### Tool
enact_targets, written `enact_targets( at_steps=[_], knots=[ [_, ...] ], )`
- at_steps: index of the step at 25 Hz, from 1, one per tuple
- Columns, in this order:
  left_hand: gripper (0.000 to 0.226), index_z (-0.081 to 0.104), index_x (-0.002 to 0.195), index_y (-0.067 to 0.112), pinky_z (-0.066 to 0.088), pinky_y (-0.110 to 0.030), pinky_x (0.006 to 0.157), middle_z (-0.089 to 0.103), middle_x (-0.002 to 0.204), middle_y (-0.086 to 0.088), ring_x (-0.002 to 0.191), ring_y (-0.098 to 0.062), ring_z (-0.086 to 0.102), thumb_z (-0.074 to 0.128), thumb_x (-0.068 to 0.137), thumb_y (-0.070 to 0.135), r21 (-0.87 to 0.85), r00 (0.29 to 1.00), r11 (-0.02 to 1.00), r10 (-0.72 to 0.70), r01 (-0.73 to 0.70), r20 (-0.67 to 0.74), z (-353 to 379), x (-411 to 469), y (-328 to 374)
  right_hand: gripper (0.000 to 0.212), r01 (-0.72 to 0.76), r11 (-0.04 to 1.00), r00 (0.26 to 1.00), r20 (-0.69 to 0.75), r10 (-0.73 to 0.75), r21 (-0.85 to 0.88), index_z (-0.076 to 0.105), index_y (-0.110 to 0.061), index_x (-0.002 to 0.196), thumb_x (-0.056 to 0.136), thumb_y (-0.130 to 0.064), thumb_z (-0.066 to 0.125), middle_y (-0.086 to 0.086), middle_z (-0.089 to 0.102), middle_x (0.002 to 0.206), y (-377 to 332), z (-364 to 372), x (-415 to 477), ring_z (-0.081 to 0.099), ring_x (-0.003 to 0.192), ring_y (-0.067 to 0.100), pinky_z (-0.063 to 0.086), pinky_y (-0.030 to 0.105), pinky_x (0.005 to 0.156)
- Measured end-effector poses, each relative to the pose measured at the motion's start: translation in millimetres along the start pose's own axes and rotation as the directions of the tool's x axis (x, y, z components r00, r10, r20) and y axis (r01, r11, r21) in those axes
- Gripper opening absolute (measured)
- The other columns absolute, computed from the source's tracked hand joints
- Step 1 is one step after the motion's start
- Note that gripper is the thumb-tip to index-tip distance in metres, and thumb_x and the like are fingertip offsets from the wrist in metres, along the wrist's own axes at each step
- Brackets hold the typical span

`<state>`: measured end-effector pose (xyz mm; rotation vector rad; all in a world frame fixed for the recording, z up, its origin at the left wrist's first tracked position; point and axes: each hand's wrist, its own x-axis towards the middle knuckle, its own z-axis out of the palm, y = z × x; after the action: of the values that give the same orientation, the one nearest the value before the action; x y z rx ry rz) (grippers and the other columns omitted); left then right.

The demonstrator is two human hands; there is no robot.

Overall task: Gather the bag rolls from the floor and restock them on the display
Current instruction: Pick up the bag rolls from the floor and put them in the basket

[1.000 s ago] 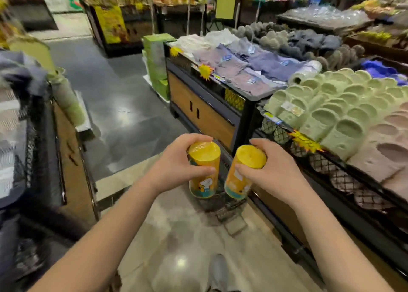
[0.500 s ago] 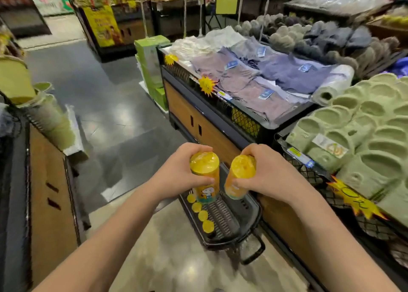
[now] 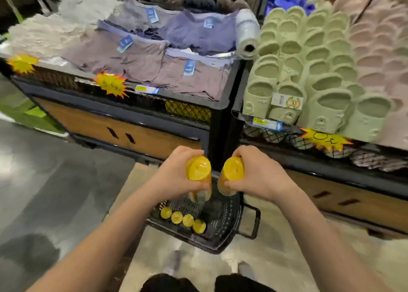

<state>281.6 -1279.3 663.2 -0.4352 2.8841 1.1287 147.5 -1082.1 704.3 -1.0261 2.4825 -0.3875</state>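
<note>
Rolls [image 3: 198,168] upright, yellow ends up, side-by-side

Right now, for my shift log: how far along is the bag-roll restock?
Done: four yellow rolls stand in a row in the black basket. In hand: the left hand grips one roll and the right hand another roll, above it. Left: placing those two; no loose rolls show on the floor.

basket [image 3: 229,221] right half: bare | left edge: four rolls [image 3: 188,220] in row | behind: bench fronts [image 3: 123,128] close | left: open floor [image 3: 55,181]
</note>
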Motion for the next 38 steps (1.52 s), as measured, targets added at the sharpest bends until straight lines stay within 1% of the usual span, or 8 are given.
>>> enact_targets(
  at_steps=[5, 9, 12, 16, 20, 26, 33, 38],
  knots=[
    [0.079, 0.050, 0.134, 0.029, 0.032, -0.015, 0.102, 0.041, 0.125, 0.011, 0.118, 0.000, 0.038, 0.091, 0.067, 0.038, -0.026, 0.985, 0.997, 0.077, -0.074, 0.153, 32, 29, -29, 0.061, -0.231, 0.965, 0.969, -0.054, 0.239, 0.126, 0.048, -0.034, 0.114, 0.064, -0.053, 0.079, -0.012, 0.048, 0.111, 22, 58, -11, 0.056, 0.098, 0.016, 0.051, 0.038, 0.079],
    [0.076, 0.049, 0.131, 0.030, 0.028, -0.003, 0.100, 0.041, 0.119, 0.021, 0.117, 0.002, 0.038, 0.091, 0.069, 0.030, -0.044, 0.979, 0.997, 0.073, -0.066, 0.193, 100, 47, -76, 0.063, -0.290, 0.942, 0.952, -0.049, 0.302, 0.168, 0.051, -0.033, 0.118, 0.066, -0.051, 0.080, -0.013, 0.052, 0.114, 62, 143, 7, 0.056, 0.104, 0.014, 0.051, 0.036, 0.084],
    [0.075, 0.051, 0.131, 0.031, 0.033, -0.012, 0.096, 0.047, 0.123, 0.018, 0.115, 0.004, 0.042, 0.091, 0.069, 0.036, -0.029, 0.984, 0.999, 0.035, -0.030, 0.174, 161, 63, -128, 0.062, -0.312, 0.935, 0.949, 0.013, 0.315, 0.168, 0.052, -0.029, 0.124, 0.070, -0.042, 0.079, -0.008, 0.054, 0.121, 97, 227, 32, 0.053, 0.112, 0.018, 0.048, 0.037, 0.091],
    [0.071, 0.056, 0.129, 0.029, 0.030, -0.006, 0.098, 0.053, 0.124, 0.016, 0.117, 0.002, 0.045, 0.092, 0.068, 0.036, 0.007, 0.982, 1.000, 0.001, -0.002, 0.189, 245, 83, -200, 0.067, -0.309, 0.949, 0.947, 0.109, 0.301, 0.068, 0.045, -0.026, 0.130, 0.073, -0.035, 0.079, -0.004, 0.049, 0.130, 139, 341, 68, 0.048, 0.120, 0.023, 0.045, 0.037, 0.092],
    [0.072, 0.055, 0.130, 0.033, 0.038, -0.026, 0.107, 0.054, 0.126, 0.016, 0.119, -0.003, 0.048, 0.091, 0.068, 0.029, 0.016, 0.977, 0.999, -0.052, 0.050, 0.205, 308, 98, -255, 0.069, -0.306, 0.951, 0.933, 0.186, 0.308, -0.041, 0.043, -0.016, 0.135, 0.078, -0.026, 0.080, 0.005, 0.048, 0.134, 163, 428, 109, 0.047, 0.125, 0.028, 0.045, 0.038, 0.096],
    [0.073, 0.052, 0.128, 0.040, 0.040, -0.030, 0.107, 0.051, 0.126, 0.018, 0.122, -0.007, 0.048, 0.092, 0.069, 0.026, 0.028, 0.968, 0.994, -0.112, 0.109, 0.222, 369, 116, -317, 0.064, -0.428, 0.882, 0.808, 0.353, 0.471, -0.198, 0.038, -0.011, 0.139, 0.087, -0.018, 0.073, 0.013, 0.049, 0.137, 184, 536, 171, 0.050, 0.126, 0.030, 0.050, 0.038, 0.089],
    [0.070, 0.052, 0.129, 0.032, 0.024, 0.002, 0.091, 0.048, 0.123, 0.015, 0.113, 0.001, 0.042, 0.090, 0.071, 0.021, 0.011, 0.972, 0.993, -0.115, 0.115, 0.204, 407, 126, -361, 0.067, -0.384, 0.877, 0.728, 0.491, 0.479, -0.288, 0.022, -0.004, 0.154, 0.097, -0.011, 0.057, 0.021, 0.045, 0.143, 194, 605, 203, 0.047, 0.130, 0.035, 0.048, 0.043, 0.095],
    [0.069, 0.056, 0.128, 0.028, 0.021, 0.005, 0.094, 0.050, 0.124, 0.012, 0.116, -0.001, 0.043, 0.090, 0.069, 0.018, -0.034, 0.979, 0.997, -0.065, 0.073, 0.194, 432, 142, -373, 0.047, -0.458, 0.861, 0.691, 0.522, 0.501, -0.221, 0.040, -0.001, 0.144, 0.100, -0.010, 0.053, 0.016, 0.052, 0.141, 203, 621, 212, 0.053, 0.130, 0.029, 0.046, 0.037, 0.100]
  ],
)
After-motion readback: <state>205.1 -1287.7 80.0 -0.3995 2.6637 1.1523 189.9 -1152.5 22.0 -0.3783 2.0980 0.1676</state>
